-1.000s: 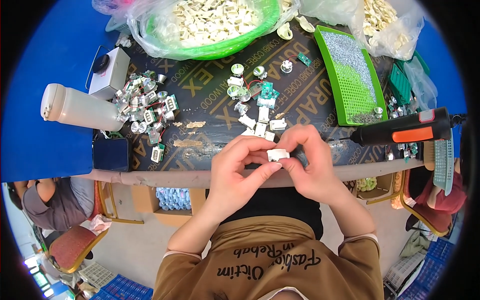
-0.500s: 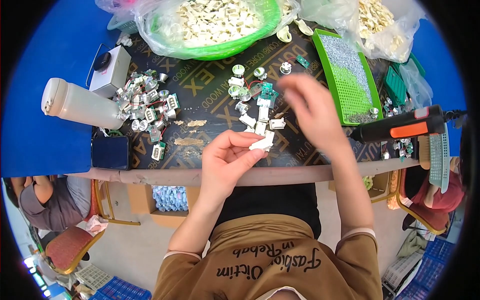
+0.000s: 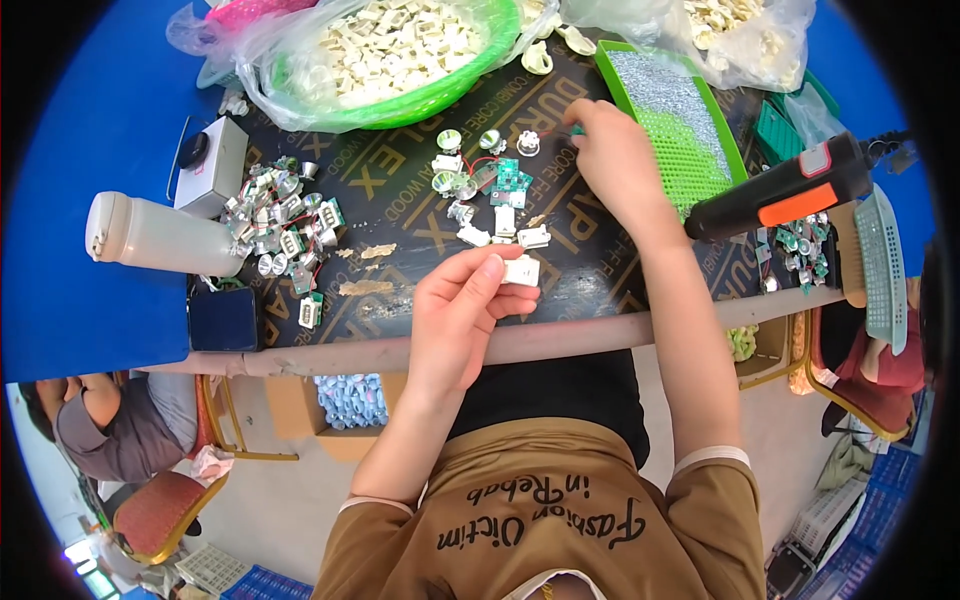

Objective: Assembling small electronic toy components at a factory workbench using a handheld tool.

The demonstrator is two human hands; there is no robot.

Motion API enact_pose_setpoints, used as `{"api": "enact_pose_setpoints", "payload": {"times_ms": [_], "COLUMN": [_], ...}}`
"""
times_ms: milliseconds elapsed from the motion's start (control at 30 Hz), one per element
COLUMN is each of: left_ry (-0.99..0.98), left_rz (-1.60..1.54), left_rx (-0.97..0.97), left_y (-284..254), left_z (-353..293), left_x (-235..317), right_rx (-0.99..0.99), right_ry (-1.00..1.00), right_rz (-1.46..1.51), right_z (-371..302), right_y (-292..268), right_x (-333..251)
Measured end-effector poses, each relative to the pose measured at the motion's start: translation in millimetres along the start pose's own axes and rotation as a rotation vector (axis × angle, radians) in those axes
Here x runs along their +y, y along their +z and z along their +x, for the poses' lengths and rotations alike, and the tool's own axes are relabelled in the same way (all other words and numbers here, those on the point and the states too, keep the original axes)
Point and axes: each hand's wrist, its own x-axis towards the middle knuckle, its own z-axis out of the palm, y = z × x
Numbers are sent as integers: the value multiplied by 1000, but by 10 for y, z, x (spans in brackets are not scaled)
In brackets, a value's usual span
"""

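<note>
The little white plastic piece point(image 3: 522, 271) is in the left hand point(image 3: 452, 315), pinched thumb-to-fingers, left of the green tray point(image 3: 668, 148) and nearer the person. The right hand point(image 3: 615, 160) is just left of that tray, fingers curled at a green circuit board point(image 3: 577, 130), can't tell if they're gripping it. Black-and-orange power tool point(image 3: 785, 192) is by the tray's near end.

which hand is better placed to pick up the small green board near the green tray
Right, most likely: the right hand is right at the small green board, while the left hand is farther off and occupied, holding a white plastic part.
</note>
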Motion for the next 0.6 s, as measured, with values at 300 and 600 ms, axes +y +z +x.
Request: {"api": "enact_pose_setpoints", "payload": {"times_ms": [300, 600], "left_ry": [70, 195], "left_rz": [79, 274], "left_rx": [-28, -166], "left_y": [82, 172], "left_z": [-50, -74], "left_x": [162, 75], "right_rx": [-101, -222], "right_ry": [366, 262], "right_rz": [1303, 1403], "right_z": [-1019, -1369], "right_y": [-548, -562], "right_x": [-218, -150]}}
